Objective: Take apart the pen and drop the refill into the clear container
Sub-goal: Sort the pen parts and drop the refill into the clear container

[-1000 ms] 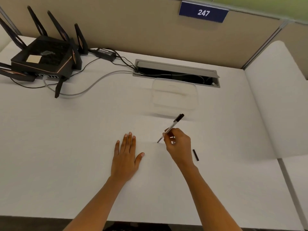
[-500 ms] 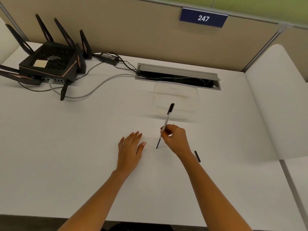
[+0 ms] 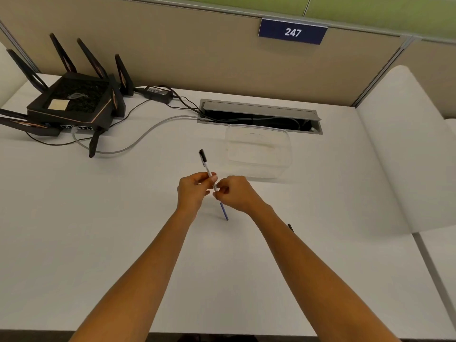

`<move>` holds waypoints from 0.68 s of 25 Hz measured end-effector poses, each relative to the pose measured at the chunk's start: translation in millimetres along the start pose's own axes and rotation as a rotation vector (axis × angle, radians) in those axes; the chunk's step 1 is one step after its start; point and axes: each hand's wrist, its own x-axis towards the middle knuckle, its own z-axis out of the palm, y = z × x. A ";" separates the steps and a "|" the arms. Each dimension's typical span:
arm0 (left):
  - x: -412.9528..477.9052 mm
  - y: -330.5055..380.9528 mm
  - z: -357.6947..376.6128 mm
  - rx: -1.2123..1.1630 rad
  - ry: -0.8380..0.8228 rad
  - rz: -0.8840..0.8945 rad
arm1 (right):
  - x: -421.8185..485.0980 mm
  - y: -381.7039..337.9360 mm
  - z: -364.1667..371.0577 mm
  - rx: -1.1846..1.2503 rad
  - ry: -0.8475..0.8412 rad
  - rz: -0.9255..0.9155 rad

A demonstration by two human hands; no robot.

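The left hand and the right hand meet above the white worktop, both pinching the pen; the left fingers curl round its clear barrel, the right fingertips grip it just below; the pen is tilted, its black end pointing up and away, its blue lower end showing beneath the right hand; a small black piece lies on the worktop beside the right forearm; the clear container stands just beyond the hands, near a cable slot; a black router with its antennas sits far left.
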 end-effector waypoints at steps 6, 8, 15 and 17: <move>8.6 -16.8 -21.1 -0.116 0.166 -0.099 | -12.7 25.3 16.8 0.104 0.010 0.122; 10.1 -23.8 -26.3 -0.149 0.195 -0.116 | -18.3 28.5 27.1 0.119 -0.009 0.157; 15.4 -33.8 -36.1 -0.230 0.228 -0.157 | -17.9 22.9 43.5 0.026 -0.030 0.169; 17.4 -34.8 -40.5 -0.243 0.240 -0.165 | -18.0 22.4 44.9 0.003 -0.036 0.171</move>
